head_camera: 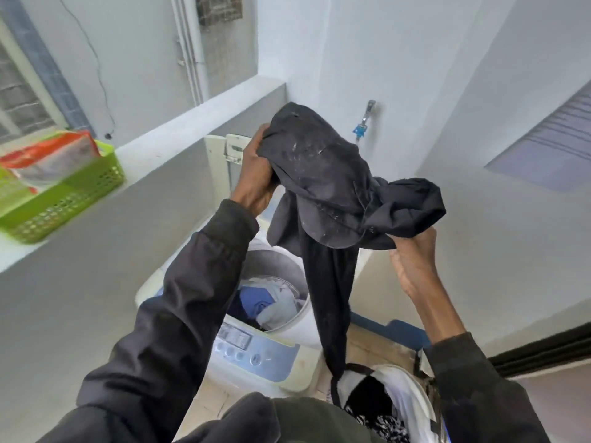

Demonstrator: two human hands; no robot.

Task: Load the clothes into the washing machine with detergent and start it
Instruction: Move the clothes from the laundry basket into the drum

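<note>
Aloft, one black garment (323,187), left hand (256,171), right hand (412,263)

Home laundry corner; washing machine (256,321), tap (367,118)

The black garment (326,174) hides the washing machine's (256,356) right rim.

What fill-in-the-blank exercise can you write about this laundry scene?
The left hand and the right hand grip one ____ garment.
The washing machine has its lid ____.
On the ledge stands a ____ basket.
Missing words: black; open; green.
</note>
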